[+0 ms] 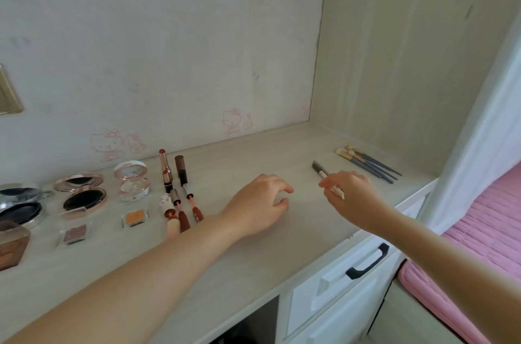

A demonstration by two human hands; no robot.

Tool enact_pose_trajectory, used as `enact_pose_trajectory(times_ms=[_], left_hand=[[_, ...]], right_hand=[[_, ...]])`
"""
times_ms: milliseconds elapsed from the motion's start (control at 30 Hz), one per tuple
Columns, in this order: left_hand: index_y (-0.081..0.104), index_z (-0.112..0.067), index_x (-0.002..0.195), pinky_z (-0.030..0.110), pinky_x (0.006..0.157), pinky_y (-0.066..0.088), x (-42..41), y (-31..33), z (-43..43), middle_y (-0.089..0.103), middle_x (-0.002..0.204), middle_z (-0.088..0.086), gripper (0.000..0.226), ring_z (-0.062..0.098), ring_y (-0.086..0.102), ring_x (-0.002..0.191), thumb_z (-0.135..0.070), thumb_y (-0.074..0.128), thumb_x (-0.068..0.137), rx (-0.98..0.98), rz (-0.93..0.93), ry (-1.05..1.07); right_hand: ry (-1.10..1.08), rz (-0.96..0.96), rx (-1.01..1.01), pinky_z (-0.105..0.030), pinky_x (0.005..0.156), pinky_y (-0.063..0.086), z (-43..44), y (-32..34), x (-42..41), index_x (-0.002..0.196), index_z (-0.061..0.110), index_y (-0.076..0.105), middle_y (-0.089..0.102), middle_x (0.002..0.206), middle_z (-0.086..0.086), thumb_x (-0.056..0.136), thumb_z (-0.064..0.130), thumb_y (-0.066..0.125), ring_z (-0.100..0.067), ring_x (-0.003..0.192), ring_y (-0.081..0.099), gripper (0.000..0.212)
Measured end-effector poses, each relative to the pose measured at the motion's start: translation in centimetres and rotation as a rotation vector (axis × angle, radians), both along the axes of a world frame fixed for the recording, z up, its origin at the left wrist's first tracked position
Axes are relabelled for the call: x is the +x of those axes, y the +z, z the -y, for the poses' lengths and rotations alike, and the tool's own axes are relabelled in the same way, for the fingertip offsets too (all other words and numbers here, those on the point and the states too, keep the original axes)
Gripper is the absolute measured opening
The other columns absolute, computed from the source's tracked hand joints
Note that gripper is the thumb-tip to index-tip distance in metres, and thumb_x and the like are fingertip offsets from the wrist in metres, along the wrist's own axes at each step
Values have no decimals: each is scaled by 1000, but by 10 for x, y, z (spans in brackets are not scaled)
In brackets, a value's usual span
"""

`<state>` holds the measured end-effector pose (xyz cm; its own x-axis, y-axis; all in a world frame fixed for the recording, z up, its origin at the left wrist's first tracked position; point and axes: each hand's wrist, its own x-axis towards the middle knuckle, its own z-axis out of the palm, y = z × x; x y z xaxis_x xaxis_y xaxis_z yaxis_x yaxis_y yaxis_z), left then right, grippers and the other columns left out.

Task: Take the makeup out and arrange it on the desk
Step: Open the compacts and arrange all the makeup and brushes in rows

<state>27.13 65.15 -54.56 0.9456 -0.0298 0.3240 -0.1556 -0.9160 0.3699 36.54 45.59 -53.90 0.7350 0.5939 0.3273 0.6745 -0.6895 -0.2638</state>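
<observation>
My right hand (349,194) pinches a slim makeup pencil (320,169) with a grey cap and pale barrel, its tip just over the desk (253,253). My left hand (260,202) hovers over the desk's middle, fingers loosely curled, holding nothing. Several brushes (366,162) with dark handles lie at the back right. To the left lie lipsticks (166,167) and lip glosses (184,202), two open round compacts (81,193) (132,181), an orange eyeshadow pan (135,217) and a brown one (74,233).
More open compacts (19,202) and a brown palette (11,247) sit at the far left edge. White drawers with a black handle (369,260) are under the desk's right side. A pink bedspread (479,231) lies to the right. Walls close the desk's back and right.
</observation>
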Motion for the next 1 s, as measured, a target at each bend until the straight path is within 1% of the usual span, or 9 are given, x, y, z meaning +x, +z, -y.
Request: enact_pose_trajectory(times_ms=[67, 200, 333, 400, 600, 700, 800, 933, 1000], left_hand=[[61, -17, 122, 27, 104, 35, 21, -1, 9, 58, 128, -1, 32, 15, 46, 123, -21, 51, 92, -29, -33, 11], [59, -21, 125, 29, 107, 35, 61, -10, 21, 56, 133, 4, 35, 18, 45, 128, -24, 52, 91, -145, -107, 60], [53, -17, 133, 31, 107, 35, 95, -14, 33, 54, 137, 9, 43, 23, 44, 130, -26, 53, 91, -195, -78, 84], [52, -15, 133, 30, 105, 35, 108, -14, 38, 54, 135, 11, 42, 24, 43, 130, -27, 52, 93, -207, -49, 90], [45, -15, 138, 37, 109, 30, 139, -19, 39, 49, 135, 11, 46, 29, 31, 135, -37, 45, 97, -117, -136, 101], [46, -18, 137, 35, 107, 31, 143, -23, 39, 51, 133, 10, 46, 27, 35, 131, -38, 46, 96, -82, -141, 91], [47, -18, 136, 35, 105, 34, 146, -26, 35, 52, 132, 10, 46, 25, 40, 127, -39, 47, 95, -34, -138, 78], [39, -18, 142, 36, 111, 28, 151, -24, 31, 44, 143, 6, 52, 24, 33, 135, -37, 48, 95, -8, -156, 18], [40, -19, 142, 37, 113, 26, 155, -23, 29, 44, 144, 3, 48, 27, 29, 138, -33, 46, 96, 29, -179, -45]], right_hand=[[-35, 26, -9, -19, 84, 35, 9, -5, 7, 115, 22, 64, 62, 109, 4, 94, 22, 52, -15, 102, 51, 24], [-93, 53, -13, -25, 86, 44, 19, -12, 17, 116, 23, 62, 59, 113, 5, 96, 28, 48, -16, 104, 49, 25], [-114, 61, -25, -25, 85, 44, 22, -19, 25, 113, 25, 62, 57, 110, 6, 97, 35, 44, -16, 102, 48, 26], [-123, 68, -32, -26, 84, 45, 21, -23, 28, 113, 26, 61, 55, 110, 8, 97, 39, 44, -14, 99, 47, 27], [-111, 108, -37, -25, 85, 44, 20, -30, 32, 116, 28, 58, 52, 114, 9, 96, 38, 46, -12, 98, 46, 26], [-93, 108, -31, -24, 87, 44, 23, -32, 32, 117, 28, 58, 52, 117, 8, 96, 36, 46, -13, 101, 46, 26], [-87, 90, -17, -25, 89, 43, 23, -32, 34, 117, 29, 58, 52, 116, 9, 96, 42, 45, -12, 103, 46, 29], [-92, 87, -16, -24, 87, 43, 23, -32, 36, 113, 28, 59, 53, 113, 9, 95, 45, 44, -12, 102, 47, 29], [-97, 82, -9, -24, 86, 43, 22, -31, 36, 111, 28, 60, 54, 111, 8, 94, 44, 47, -12, 102, 47, 27]])
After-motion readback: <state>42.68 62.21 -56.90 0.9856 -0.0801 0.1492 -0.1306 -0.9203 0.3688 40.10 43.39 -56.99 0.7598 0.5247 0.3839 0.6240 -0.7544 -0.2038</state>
